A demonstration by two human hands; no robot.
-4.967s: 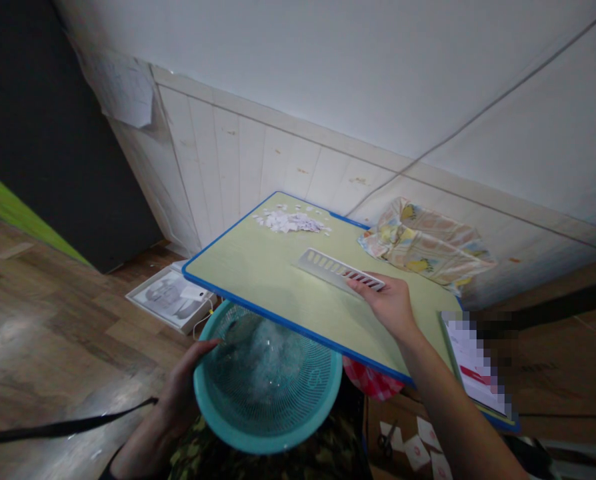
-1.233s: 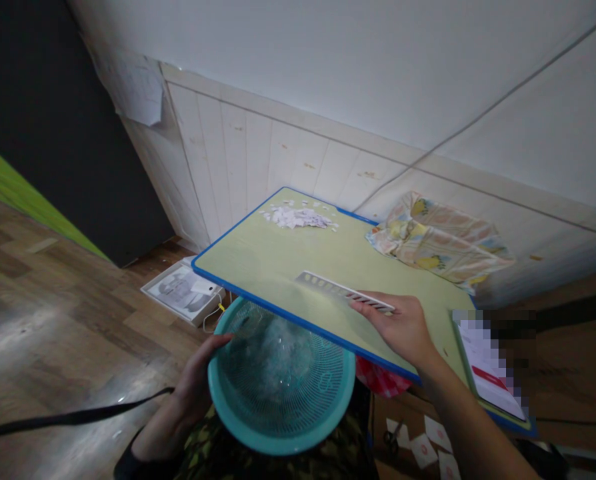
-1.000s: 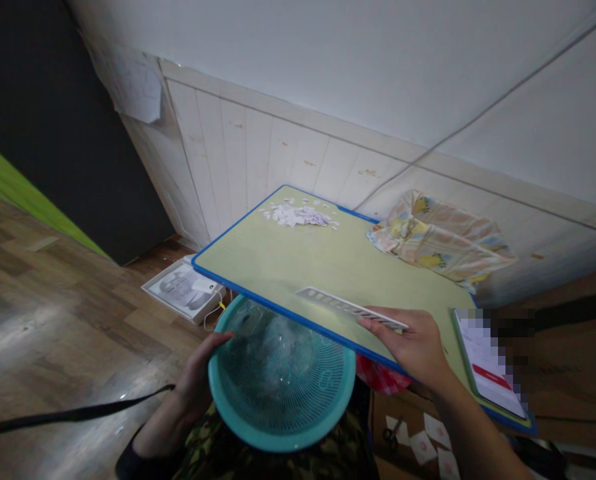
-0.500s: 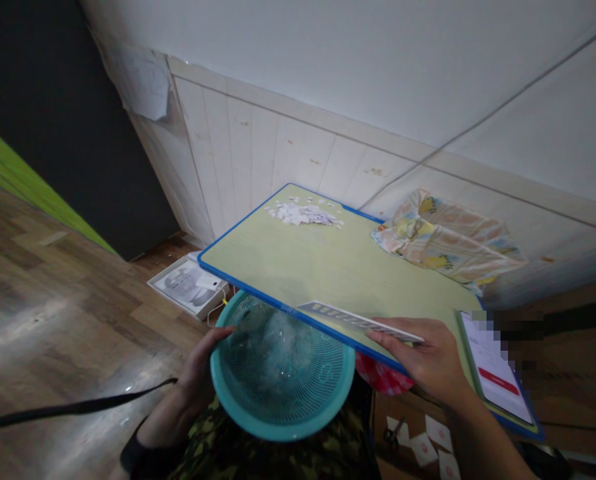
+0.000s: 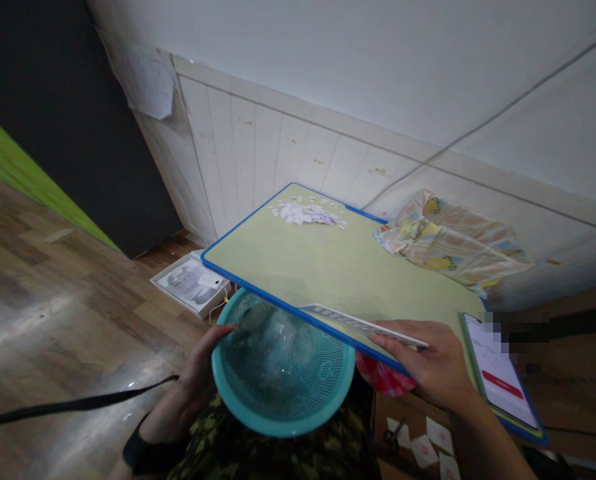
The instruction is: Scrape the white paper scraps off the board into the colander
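My left hand (image 5: 205, 363) grips the left rim of a teal plastic colander (image 5: 328, 393), thumb over the edge. The colander rests on my lap, partly beneath the table's front edge, and holds a heap of clear, shiny bits (image 5: 281, 343) too small to name. My right hand (image 5: 428, 357) is closed on one end of a thin white slotted strip (image 5: 351, 321), which is tilted along the front edge of the green table (image 5: 258, 253) with blue trim. A pile of small white paper-like pieces (image 5: 308, 213) lies near the table's far corner.
A patterned cloth (image 5: 458, 233) is bunched at the table's back right. A phone (image 5: 501, 370) lies at the right end. Below are scissors (image 5: 393, 435), several white cards (image 5: 424, 451) and red checked fabric (image 5: 384, 375). An open white box (image 5: 191, 283) sits on the floor at left.
The view has shifted very slightly. Both hands keep their holds, and the slotted strip stays at the table's front edge.
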